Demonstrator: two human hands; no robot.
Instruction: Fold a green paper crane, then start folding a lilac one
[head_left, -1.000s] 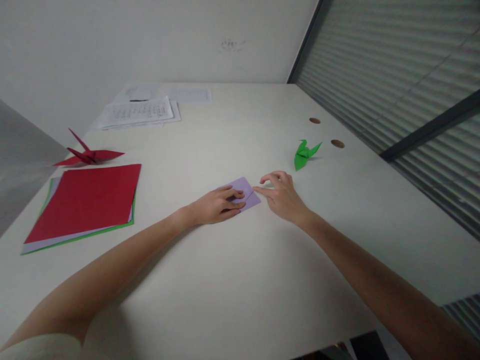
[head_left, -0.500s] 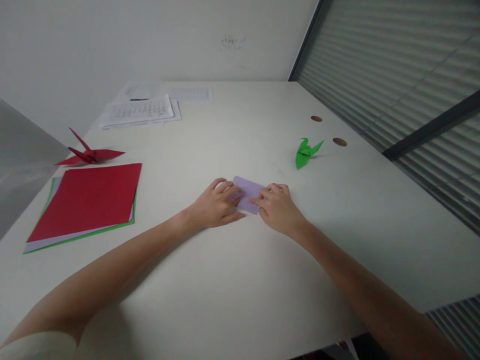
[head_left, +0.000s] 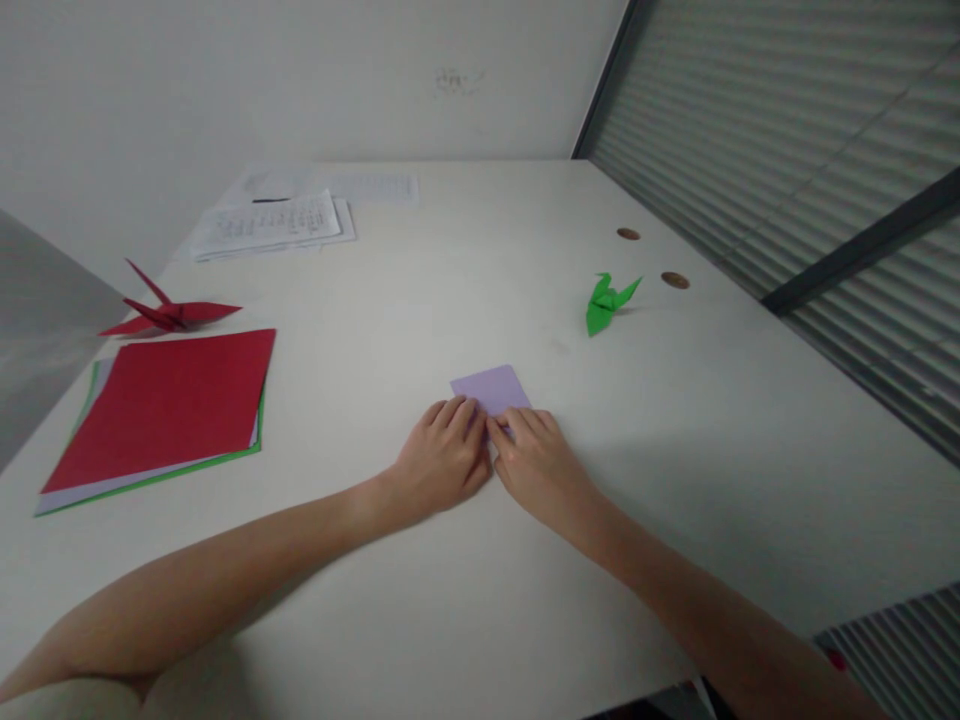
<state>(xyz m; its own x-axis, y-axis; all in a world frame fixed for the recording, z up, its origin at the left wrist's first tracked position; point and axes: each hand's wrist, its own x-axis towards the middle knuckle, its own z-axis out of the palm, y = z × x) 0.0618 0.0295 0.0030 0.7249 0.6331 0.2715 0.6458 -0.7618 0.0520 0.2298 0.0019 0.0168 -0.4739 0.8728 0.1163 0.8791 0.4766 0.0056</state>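
A small purple piece of origami paper [head_left: 493, 387] lies on the white table in front of me, its far part showing beyond my fingers. My left hand [head_left: 448, 452] is closed on its near left edge, fingers curled and pressed together. Close beside it, my right hand [head_left: 536, 455] grips the near right edge, with the index finger reaching towards the left fingertips. The near edge of the paper is hidden under both hands, so I cannot tell how it is folded there.
A green paper crane [head_left: 606, 303] stands to the right, near two round holes in the table. On the left, a red paper crane [head_left: 172, 315] sits behind a stack of red, purple and green sheets [head_left: 165, 405]. Written papers [head_left: 270, 222] lie at the back left.
Both hands have come nearer to me and closer together, at the paper's near edge. The purple paper has turned, and more of its far part shows.
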